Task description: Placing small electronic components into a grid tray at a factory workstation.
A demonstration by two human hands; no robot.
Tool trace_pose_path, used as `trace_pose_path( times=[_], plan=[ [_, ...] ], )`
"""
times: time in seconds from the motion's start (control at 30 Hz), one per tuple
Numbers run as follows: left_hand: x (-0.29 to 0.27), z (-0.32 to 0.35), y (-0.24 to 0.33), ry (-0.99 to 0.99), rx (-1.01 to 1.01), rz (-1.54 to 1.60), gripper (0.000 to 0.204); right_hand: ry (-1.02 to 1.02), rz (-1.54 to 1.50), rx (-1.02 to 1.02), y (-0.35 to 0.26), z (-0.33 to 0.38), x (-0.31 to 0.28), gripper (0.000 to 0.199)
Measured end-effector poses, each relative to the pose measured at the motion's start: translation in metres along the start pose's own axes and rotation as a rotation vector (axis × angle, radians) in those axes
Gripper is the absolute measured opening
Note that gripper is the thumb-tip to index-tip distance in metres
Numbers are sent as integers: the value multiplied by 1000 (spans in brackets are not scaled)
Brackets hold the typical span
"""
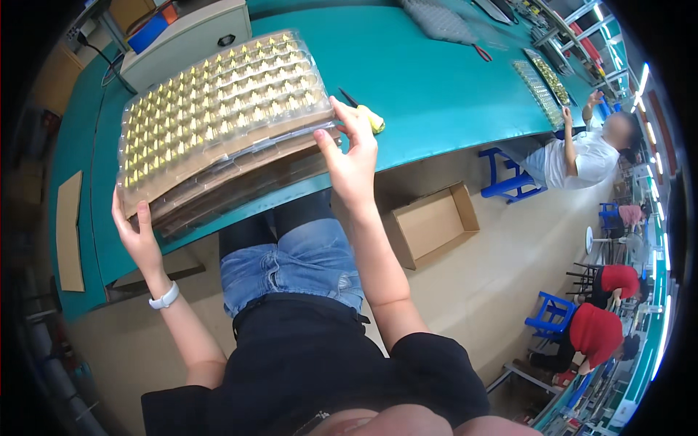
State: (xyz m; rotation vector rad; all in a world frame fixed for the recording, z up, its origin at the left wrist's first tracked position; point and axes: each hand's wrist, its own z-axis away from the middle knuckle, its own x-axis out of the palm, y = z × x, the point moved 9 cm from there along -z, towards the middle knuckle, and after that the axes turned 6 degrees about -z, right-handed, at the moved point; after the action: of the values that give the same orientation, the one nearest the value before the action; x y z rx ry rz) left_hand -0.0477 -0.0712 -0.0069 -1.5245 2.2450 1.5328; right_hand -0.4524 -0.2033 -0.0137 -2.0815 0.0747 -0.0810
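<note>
Right now you hold a stack of clear plastic trays (218, 109) by its two ends, tilted over the near edge of the green table (429, 80); the top tray is packed with rows of small gold parts. Your left hand (134, 232) grips the lower left corner, your right hand (352, 156) clasps the right end. A yellow-handled tool (367, 116) lies just behind your right fingers. An open cardboard box (432, 225) sits on the floor; a seated person (582, 156) works farther along.
</note>
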Motion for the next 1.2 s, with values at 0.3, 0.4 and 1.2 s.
trace_pose_path(
  times=[0.3, 0.4, 1.2],
  plan=[
    [1, 9, -9, 72, 34, -59, 71, -78, -126, -4, 11, -6, -1, 48],
    [2, 11, -8, 116, 62, -71, 71, -73, -131, 7, 15, -6, -3, 47],
    [21, 31, -23, 116, -16, 367, 113, -204, -352, 154, 47, 0, 3, 78]
  ],
)
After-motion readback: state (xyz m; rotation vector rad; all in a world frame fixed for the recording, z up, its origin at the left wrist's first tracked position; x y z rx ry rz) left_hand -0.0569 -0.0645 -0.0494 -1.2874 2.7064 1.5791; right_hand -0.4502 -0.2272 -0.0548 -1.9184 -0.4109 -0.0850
